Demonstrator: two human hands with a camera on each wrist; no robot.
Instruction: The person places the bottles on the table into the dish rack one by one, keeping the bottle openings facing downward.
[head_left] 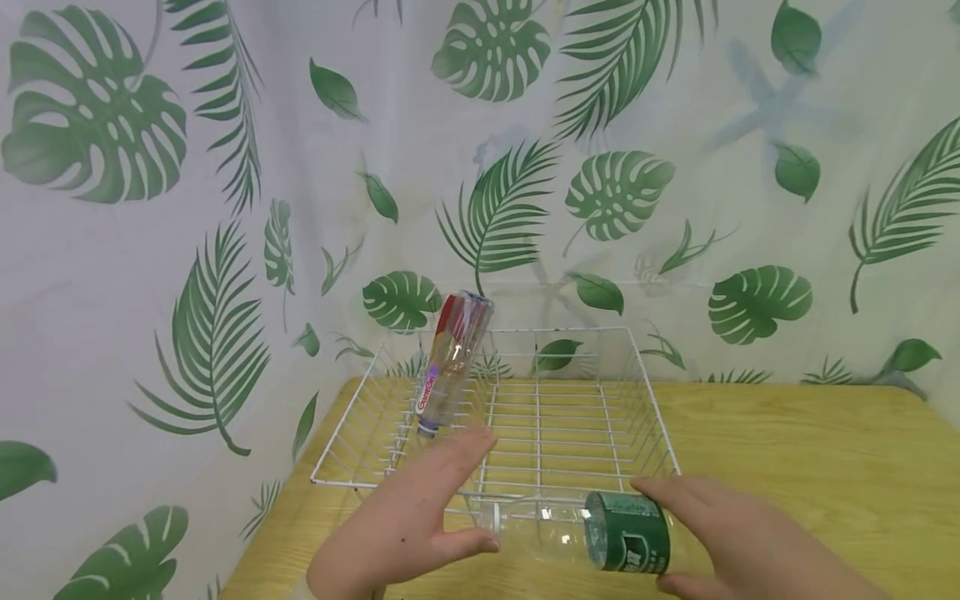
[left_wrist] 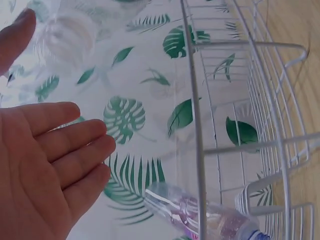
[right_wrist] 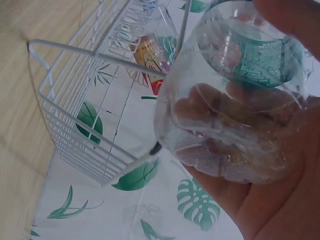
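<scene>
My right hand (head_left: 738,533) grips a clear plastic bottle (head_left: 547,529) with a green label (head_left: 633,533) by its base end. The bottle lies sideways in front of the wire basket's near rim, its neck toward my left hand. In the right wrist view, fingers and thumb wrap round the bottle's clear base (right_wrist: 225,135). My left hand (head_left: 408,508) is beside the bottle's neck, thumb spread apart from the fingers. Its palm (left_wrist: 45,160) faces the left wrist camera with fingers extended and nothing held.
A white wire basket (head_left: 660,417) stands on the yellow wood-grain table (head_left: 810,450). Inside, another clear bottle (head_left: 453,362) with a red and yellow label leans at the left, its blue cap (head_left: 427,427) down. A leaf-patterned curtain (head_left: 675,108) hangs behind and to the left.
</scene>
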